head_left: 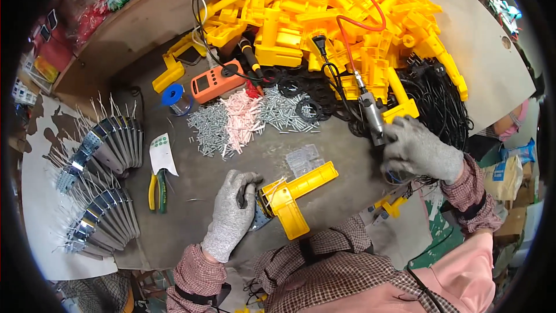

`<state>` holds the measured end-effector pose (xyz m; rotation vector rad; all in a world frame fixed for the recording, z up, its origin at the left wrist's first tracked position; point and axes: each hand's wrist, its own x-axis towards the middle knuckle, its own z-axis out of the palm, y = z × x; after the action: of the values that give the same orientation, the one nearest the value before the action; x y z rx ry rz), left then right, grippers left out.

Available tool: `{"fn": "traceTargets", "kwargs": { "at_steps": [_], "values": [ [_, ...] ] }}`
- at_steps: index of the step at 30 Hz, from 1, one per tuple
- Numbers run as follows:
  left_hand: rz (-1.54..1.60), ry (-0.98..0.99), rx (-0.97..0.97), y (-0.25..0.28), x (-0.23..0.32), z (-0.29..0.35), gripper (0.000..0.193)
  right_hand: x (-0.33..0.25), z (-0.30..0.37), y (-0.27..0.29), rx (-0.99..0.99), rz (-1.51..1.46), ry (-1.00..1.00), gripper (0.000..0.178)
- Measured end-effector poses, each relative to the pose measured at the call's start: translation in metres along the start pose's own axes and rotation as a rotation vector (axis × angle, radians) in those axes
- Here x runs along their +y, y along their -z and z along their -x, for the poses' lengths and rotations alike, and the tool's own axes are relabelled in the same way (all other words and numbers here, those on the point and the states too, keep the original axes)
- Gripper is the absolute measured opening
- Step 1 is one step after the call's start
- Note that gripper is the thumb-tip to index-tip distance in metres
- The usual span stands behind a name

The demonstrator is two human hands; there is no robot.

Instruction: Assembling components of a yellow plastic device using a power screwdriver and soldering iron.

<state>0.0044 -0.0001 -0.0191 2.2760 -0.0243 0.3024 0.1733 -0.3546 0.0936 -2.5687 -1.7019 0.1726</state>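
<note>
My left hand (231, 211), in a grey knit glove, is closed at the left end of a yellow plastic housing (292, 220). A blue perforated plate (262, 219) shows under that end, and thin pale wires (274, 185) stick out on top. Something black shows between my left fingers. My right hand (414, 148), gloved alike, has curled fingers right beside the lower end of a silver air screwdriver (370, 113) on a red coiled hose (376, 8). Whether those fingers grip the tool is hidden. Clear plastic pieces (304, 159) lie just behind the housing.
Yellow housings (324, 6) are heaped at the back, with black cords (440, 98) to the right. Screws (211, 127), pink sleeves (240, 116), an orange meter (217, 83), a solder spool (175, 99) and pliers (157, 191) lie leftward. Wired plate assemblies (101, 214) stand far left.
</note>
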Motion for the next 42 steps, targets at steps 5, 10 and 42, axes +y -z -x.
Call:
{"fn": "traceTargets", "kwargs": {
  "at_steps": [5, 10, 42],
  "values": [
    [0.513, 0.178, -0.088, -0.006, 0.044, -0.043, 0.055, -0.032, -0.091, -0.033, 0.255, -0.198, -0.042, 0.018],
    [0.619, 0.147, -0.191, -0.018, 0.047, -0.077, 0.056, -0.046, -0.109, -0.052, 0.146, -0.135, -0.073, 0.028],
    [1.353, 0.71, 0.054, -0.004, 0.004, -0.058, 0.054, -0.058, -0.152, -0.099, 0.718, -0.862, -0.048, 0.025]
  ]
}}
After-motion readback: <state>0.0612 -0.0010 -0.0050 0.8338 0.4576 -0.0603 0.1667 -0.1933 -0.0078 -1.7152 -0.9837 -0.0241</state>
